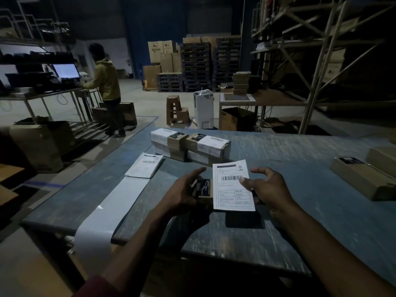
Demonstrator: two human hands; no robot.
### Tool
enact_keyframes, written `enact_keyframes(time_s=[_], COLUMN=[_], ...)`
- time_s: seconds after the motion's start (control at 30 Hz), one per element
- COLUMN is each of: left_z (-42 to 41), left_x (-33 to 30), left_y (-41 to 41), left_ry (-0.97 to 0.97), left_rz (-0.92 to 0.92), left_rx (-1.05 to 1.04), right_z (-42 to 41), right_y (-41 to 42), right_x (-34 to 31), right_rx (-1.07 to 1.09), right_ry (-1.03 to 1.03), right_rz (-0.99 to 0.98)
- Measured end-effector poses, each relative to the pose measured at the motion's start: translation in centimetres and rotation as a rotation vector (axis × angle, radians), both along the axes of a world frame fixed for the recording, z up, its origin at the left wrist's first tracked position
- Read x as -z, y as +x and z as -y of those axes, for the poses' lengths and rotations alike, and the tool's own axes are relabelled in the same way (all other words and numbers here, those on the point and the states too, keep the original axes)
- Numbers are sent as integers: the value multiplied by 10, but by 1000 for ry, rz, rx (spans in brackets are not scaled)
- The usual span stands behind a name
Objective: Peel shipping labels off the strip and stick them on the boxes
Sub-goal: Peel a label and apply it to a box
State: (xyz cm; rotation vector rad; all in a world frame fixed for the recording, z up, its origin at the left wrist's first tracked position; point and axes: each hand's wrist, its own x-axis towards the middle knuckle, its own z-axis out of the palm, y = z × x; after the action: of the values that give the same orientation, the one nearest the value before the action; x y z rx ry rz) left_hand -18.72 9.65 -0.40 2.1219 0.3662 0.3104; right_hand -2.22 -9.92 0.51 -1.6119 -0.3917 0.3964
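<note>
Dimly lit warehouse, scuffed blue table (300, 159). Left hand (184, 194) gripping small box (204, 189); right hand (270, 187) pinching label (231, 187). Behind, stacked cartons (162, 56), metal racks (321, 50).

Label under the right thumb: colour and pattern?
White label with black print, a barcode and a dark header bar; head view.

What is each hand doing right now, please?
Left hand: holding the small box.
Right hand: holding the label, thumb on its face.
</note>
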Motion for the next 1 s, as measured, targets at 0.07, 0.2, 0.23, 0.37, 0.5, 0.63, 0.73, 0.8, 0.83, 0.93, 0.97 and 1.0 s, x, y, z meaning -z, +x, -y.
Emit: enact_keyframes(time_s=[0.07,0.2,0.23,0.37,0.5,0.63,0.73,0.8,0.83,0.93,0.97,1.0], left_z=[4,10,10,13,11,17,21,21,21,20,20,20], left_x=[-1,-3,-3,-7,-1,-3,-4,-3,-3,-2,-2,-1], left_y=[-3,-7,-8,-7,-6,-12,-12,-12,-12,-11,-11,-11], left_ry=[-4,15,32,80,114,105,129,120,118,122,125,131], left_rz=[41,37,27,2,36,93,121,117,117,123,126,132], left_rx=[-2,-9,-14,-14,6,17,29,19,17,15,16,17], right_z=[0,5,6,8,7,6,4,3,3,1,1,0], right_y=[-2,-5,-5,-7,-10,-13,-14,-13,-13,-12,-12,-12], right_x=[1,1,2,4,4,4,6,6,6,6,6,6], right_rx=[-1,-11,-16,-29,-14,-5,-12,-11,-10,-5,-4,-3], right_ry=[-5,-18,-23,-39,-38,-34,-32,-46,-45,-34,-39,-42], right_rz=[1,18,26,42,52,60,52,57,54,47,52,57])
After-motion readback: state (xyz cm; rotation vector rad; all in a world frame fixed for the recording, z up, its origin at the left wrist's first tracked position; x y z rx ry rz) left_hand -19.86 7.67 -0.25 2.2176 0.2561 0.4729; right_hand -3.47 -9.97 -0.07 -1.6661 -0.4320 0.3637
